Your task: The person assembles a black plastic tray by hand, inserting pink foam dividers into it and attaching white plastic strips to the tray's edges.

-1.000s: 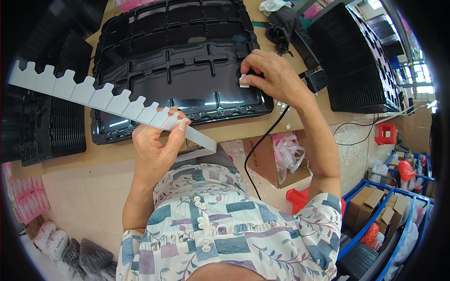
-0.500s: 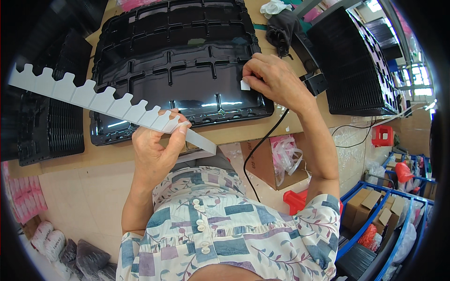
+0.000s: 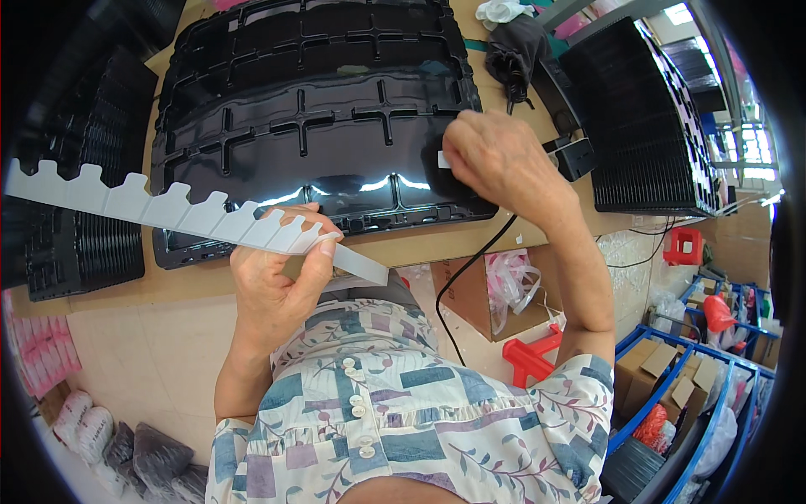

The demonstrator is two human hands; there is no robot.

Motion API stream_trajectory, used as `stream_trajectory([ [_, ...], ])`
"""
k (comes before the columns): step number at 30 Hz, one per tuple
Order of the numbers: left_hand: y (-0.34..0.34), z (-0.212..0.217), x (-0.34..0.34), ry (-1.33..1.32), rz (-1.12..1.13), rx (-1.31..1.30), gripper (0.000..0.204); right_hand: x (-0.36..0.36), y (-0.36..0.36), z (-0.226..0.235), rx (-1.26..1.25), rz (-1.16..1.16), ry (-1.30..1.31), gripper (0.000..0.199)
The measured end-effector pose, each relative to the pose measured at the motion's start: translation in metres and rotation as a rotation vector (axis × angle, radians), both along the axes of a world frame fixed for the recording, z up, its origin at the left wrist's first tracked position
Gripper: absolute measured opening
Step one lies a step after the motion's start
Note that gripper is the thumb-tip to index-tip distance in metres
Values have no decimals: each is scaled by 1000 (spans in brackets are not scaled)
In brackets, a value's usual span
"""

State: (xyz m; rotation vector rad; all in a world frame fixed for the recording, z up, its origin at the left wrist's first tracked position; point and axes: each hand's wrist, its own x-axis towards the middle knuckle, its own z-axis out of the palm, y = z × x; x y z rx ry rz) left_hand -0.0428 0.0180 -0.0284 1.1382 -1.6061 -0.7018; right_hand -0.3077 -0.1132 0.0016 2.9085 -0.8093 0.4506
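A long white strip of stickers (image 3: 159, 210) with a row of rounded tabs is pinched between the thumb and fingers of my left hand (image 3: 281, 273), in front of the black tray's near edge. Its long part slants up to the left and a short plain end sticks out to the right. My right hand (image 3: 504, 160) is closed with curled fingers over the right side of the black plastic tray (image 3: 260, 181). A small white sticker (image 3: 442, 160) shows beside those fingers, against the tray; the fingertips themselves are hidden beneath the hand.
Stacks of black trays stand left (image 3: 84, 244) and right (image 3: 646, 126) on the table. A black cable (image 3: 453, 290) hangs over the front edge. Below are a carton (image 3: 466, 294) with pink and white wrapping, a red stool (image 3: 533, 357) and a blue rack (image 3: 646, 395) with boxes.
My right hand has shifted slightly right and turned over, its fingers now curled over the small sticker. The strip's far left end has dropped lower, while my left hand keeps its pinch.
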Motion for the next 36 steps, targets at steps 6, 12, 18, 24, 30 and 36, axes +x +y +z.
stream_trajectory([
  [6, -1, -1, 1, -2, -1, -13, 8, 3, 0, 1, -35, -17, -18, 17],
  [12, 0, 0, 0, -14, -18, -25, 8, -3, 7, 4, 100, 32, -74, 16],
  [18, 2, 1, 3, 15, -36, -4, 9, -45, 22, 24, 823, -151, -486, 5],
  [24, 7, -2, 18, 298, -123, 8, 24, -136, 129, 13, 1078, -526, -728, 7],
  [30, 49, 12, 70, 690, -190, 242, 14, -225, 210, -76, 1033, -1170, -373, 4],
  [36, 80, 0, 130, 258, 568, 411, 38, -155, 170, -14, 395, -847, -228, 16],
])
